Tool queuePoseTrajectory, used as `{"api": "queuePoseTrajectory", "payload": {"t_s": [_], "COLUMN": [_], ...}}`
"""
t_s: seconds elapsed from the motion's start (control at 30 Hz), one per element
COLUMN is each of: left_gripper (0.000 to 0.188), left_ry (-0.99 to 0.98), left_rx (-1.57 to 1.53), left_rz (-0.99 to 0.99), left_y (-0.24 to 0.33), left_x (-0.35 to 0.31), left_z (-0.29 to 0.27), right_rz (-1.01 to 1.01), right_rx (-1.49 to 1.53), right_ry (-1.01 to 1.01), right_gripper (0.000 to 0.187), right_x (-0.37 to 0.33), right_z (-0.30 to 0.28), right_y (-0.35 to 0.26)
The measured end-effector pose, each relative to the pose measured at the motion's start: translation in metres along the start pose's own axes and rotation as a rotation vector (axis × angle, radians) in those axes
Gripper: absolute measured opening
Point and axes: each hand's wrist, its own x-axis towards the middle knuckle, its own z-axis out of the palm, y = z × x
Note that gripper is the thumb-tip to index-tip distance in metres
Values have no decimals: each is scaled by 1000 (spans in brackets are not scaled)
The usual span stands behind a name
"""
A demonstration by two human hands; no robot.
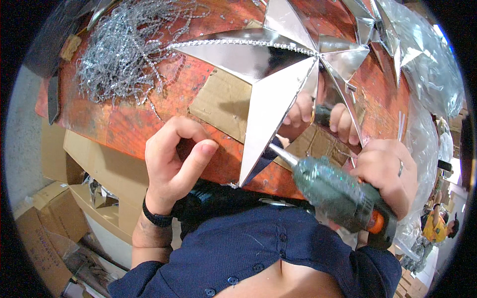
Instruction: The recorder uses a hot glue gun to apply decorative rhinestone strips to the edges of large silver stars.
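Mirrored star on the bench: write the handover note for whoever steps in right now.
Left hand: holds nothing, fingers curled, resting on the orange worktable beside the star's lower point.
Right hand: gripping the glitter-crusted glue gun, nozzle at the star's lower right edge.
Mirrored star: lies on the table over cardboard pieces.
Done: bead trim runs along one upper ridge.
Left: the other ridges show no trim; the loose silver bead strands are piled at the table's upper left.

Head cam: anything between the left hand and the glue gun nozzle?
Yes: the lower point of the silver star comes down between the left hand and the glue gun nozzle, over the orange table.
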Motion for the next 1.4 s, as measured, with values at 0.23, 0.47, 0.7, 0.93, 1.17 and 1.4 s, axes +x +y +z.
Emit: {"api": "queuePoseTrajectory", "payload": {"t_s": [0.23,0.47,0.7,0.93,1.17,1.4], "left_gripper": [36,15,17,20,20,18], "left_ry": [-459,-574,-580,-591,-552,-610], "left_rx": [78,197,107,151,150,129], "left_rz": [251,200,321,369,396,404], "left_y": [12,28,30,34,32,36], "left_x": [5,-22,-32,-35,-37,-33], "left_z": [-4,-1,-6,-6,-2,1], "right_rz": [-23,-12,64,54,55,-29], "right_rx": [20,63,37,96,168,178], "right_ry": [-27,-27,-100,-101,-178,-174], "right_gripper": [17,14,9,8,13,12], "right_x": [-1,-12,-13,-18,-17,-21], "right_z": [-8,0,-1,3,3,-14], "right_y": [-17,-15,-23,-27,-29,-21]}}
